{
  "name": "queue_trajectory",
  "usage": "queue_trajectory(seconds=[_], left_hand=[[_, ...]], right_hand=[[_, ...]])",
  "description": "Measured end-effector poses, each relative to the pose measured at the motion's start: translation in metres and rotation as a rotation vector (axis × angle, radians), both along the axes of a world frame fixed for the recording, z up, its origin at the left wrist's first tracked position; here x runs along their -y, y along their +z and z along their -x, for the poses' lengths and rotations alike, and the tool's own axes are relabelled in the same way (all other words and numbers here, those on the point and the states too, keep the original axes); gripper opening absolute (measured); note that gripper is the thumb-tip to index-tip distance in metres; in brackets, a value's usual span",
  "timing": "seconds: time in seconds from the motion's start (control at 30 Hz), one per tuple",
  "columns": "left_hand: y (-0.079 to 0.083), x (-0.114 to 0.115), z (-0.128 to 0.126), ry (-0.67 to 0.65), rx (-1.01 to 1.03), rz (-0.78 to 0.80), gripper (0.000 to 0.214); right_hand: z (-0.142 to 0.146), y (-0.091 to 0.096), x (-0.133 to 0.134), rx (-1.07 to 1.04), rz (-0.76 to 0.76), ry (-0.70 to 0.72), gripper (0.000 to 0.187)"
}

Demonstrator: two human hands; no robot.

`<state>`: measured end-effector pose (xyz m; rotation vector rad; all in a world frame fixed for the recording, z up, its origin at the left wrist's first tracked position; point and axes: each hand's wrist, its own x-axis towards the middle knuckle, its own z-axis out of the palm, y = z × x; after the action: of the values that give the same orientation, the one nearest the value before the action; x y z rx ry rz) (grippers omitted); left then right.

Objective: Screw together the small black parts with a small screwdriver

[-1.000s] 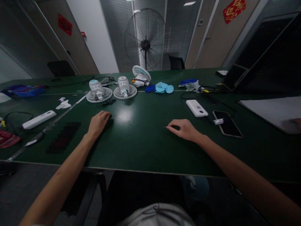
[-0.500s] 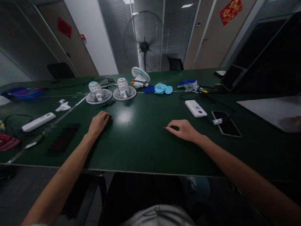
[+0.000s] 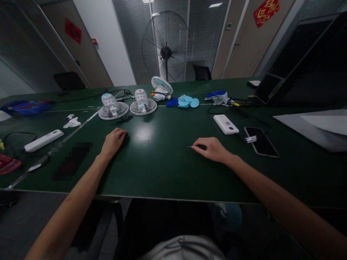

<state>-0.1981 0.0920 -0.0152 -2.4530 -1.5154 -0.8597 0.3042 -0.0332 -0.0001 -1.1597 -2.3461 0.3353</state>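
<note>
My right hand rests on the green table, thumb and forefinger pinched on a thin, pale, needle-like piece that points left. Its exact kind is too small to tell. On the left, my left hand lies on the table with its fingers curled together. Something small and dark shows at those fingertips, but I cannot make it out. Beyond the left hand are two small white fans standing face down, and a dark coiled cable. A white power bank and a phone lie right of my right hand.
A third small fan, light-blue fan blades and blue-white gloves lie at the back. Far left are a long white device and a blue basket. White sheets and a dark monitor stand right.
Both hands keep their places and grips. At the right edge, a blurred reddish shape over the white sheet is gone, and a second white sheet shows there.
</note>
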Motion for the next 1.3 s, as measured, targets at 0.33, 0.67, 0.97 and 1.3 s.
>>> queue_trajectory(seconds=[0.33,0.67,0.97,1.3], left_hand=[[-0.0007,0.0007,0.0013,0.015,0.039,0.010,0.034],[-0.0002,0.0046,0.0013,0.047,0.000,-0.031,0.034],[0.0023,0.0074,0.0002,0.073,0.048,-0.099,0.027],[0.0069,0.0071,-0.0048,0.033,0.096,0.032,0.027]], right_hand=[[0.0006,0.0007,-0.0008,0.011,0.001,0.006,0.025],[-0.0007,-0.0012,-0.0007,0.016,-0.004,0.010,0.024],[-0.0004,-0.0008,-0.0001,0.016,-0.007,0.005,0.026],[-0.0008,0.0003,-0.0006,0.016,0.009,0.010,0.025]])
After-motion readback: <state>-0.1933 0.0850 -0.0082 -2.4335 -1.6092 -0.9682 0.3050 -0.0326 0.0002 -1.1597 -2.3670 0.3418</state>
